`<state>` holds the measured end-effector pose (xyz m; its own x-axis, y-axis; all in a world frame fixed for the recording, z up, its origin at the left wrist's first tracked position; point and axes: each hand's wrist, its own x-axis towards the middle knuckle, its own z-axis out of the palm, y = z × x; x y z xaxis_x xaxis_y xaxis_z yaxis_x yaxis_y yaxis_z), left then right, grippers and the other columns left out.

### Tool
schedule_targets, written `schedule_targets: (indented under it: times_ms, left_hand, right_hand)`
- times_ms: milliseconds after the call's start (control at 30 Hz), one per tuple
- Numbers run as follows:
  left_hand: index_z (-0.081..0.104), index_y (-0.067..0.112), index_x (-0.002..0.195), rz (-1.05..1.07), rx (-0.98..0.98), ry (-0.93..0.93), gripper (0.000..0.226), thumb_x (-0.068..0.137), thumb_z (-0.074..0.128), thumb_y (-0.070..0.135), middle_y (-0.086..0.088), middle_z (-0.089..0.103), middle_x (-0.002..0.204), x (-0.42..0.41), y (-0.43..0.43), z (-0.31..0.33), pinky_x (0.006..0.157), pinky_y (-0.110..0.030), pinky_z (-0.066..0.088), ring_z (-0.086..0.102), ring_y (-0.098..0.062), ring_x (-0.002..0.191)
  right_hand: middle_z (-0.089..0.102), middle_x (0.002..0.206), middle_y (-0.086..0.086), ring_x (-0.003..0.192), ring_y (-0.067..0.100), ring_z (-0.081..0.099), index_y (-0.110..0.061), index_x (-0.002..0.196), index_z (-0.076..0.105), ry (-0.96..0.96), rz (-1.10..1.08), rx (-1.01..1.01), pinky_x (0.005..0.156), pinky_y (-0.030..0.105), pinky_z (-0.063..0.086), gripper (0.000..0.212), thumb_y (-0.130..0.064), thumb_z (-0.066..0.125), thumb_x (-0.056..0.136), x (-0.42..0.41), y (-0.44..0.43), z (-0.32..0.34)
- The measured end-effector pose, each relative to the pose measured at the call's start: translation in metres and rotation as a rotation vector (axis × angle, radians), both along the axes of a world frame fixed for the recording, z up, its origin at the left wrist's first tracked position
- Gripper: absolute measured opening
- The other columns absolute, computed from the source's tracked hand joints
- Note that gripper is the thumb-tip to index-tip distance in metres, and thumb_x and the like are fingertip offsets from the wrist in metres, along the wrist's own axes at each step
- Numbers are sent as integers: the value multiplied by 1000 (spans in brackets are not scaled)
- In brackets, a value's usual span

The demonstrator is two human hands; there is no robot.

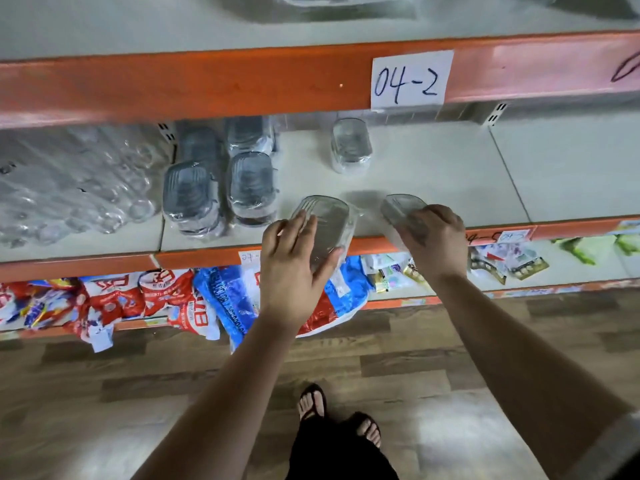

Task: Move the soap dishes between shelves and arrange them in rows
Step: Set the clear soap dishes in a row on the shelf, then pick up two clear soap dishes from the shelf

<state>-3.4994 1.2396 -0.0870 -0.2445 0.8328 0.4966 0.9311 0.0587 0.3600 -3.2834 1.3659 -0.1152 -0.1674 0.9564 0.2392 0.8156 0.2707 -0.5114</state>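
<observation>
below the paper label (pixel 410 79) reading "04-2" on the orange rail (pixel 207 84), the left hand (pixel 294 265) gripped a clear soap dish (pixel 329 220) in its fingers over the middle shelf (pixel 450 174) front edge, the right hand (pixel 436 237) clasped a second clear dish (pixel 401 209) just beside it; wrapped grey dishes (pixel 221 188) stood in rows at left, a wrapped clear stack (pixel 350 145) farther back.

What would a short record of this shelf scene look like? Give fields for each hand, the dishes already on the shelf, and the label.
left hand: grips a clear soap dish at the front edge of the shelf
right hand: grips a second clear soap dish, tilted, at the same edge
on shelf: wrapped grey stacks at left; one lone wrapped stack further back
label: paper label reading 04-2 on the orange beam above
</observation>
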Motion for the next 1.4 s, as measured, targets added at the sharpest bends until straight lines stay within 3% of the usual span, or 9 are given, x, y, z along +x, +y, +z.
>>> schedule_targets:
  times_ms: [167,300,600,800,933,1033,1167,1400]
  left_hand:
    - [65,-2,124,-4,-2,19,63,97,49,52,-16,64,129,6,29,-31,105,-38,36,43,-30,116]
    - [66,-2,122,20,-17,0,62,96,51,52,-16,64,127,19,46,-54,104,-38,37,46,-33,114]
    - [65,1,126,105,-83,-44,61,94,53,52,-13,62,133,43,66,-84,111,-36,32,51,-38,121]
    - [66,-1,123,136,-62,-31,61,94,53,51,-17,63,130,55,84,-85,99,-37,37,52,-40,111]
    - [66,0,124,153,-72,-44,62,93,53,52,-17,62,131,64,92,-88,97,-36,36,52,-41,110]
    - [65,1,125,159,-98,-33,63,93,52,53,-16,62,132,66,96,-90,97,-37,36,51,-40,111]
    - [66,2,125,175,-91,-36,62,92,56,53,-14,62,131,68,102,-90,99,-37,38,49,-38,114]
    - [67,0,123,208,-116,-5,68,90,51,57,-18,64,127,70,141,-84,100,-35,32,55,-43,109]
  right_hand:
    - [68,108,13,107,43,56,-10,102,75,-77,21,81,81,38,50,30,-34,73,84,8,24,-20]
    - [63,120,13,114,42,55,-12,111,72,-120,83,2,90,38,46,36,-36,73,85,12,52,-35]
    - [51,133,11,122,37,43,-15,121,64,-206,117,10,87,40,45,36,-41,56,97,-9,134,-36]
    - [48,132,13,119,37,41,-10,117,62,-240,97,-19,78,37,42,37,-39,44,102,-44,189,-27]
    - [48,132,14,117,36,44,-11,122,61,-293,194,-54,89,34,38,35,-30,36,105,-50,211,-37]
    - [51,131,13,112,38,48,-14,122,62,-274,277,-58,91,37,39,35,-29,36,103,-43,211,-43]
    - [49,140,16,121,43,46,-12,135,55,-169,285,-2,100,46,41,45,-31,37,98,-13,189,-56]
    - [54,133,24,117,47,48,-1,123,61,-117,298,32,99,48,42,46,-27,39,93,38,132,-85]
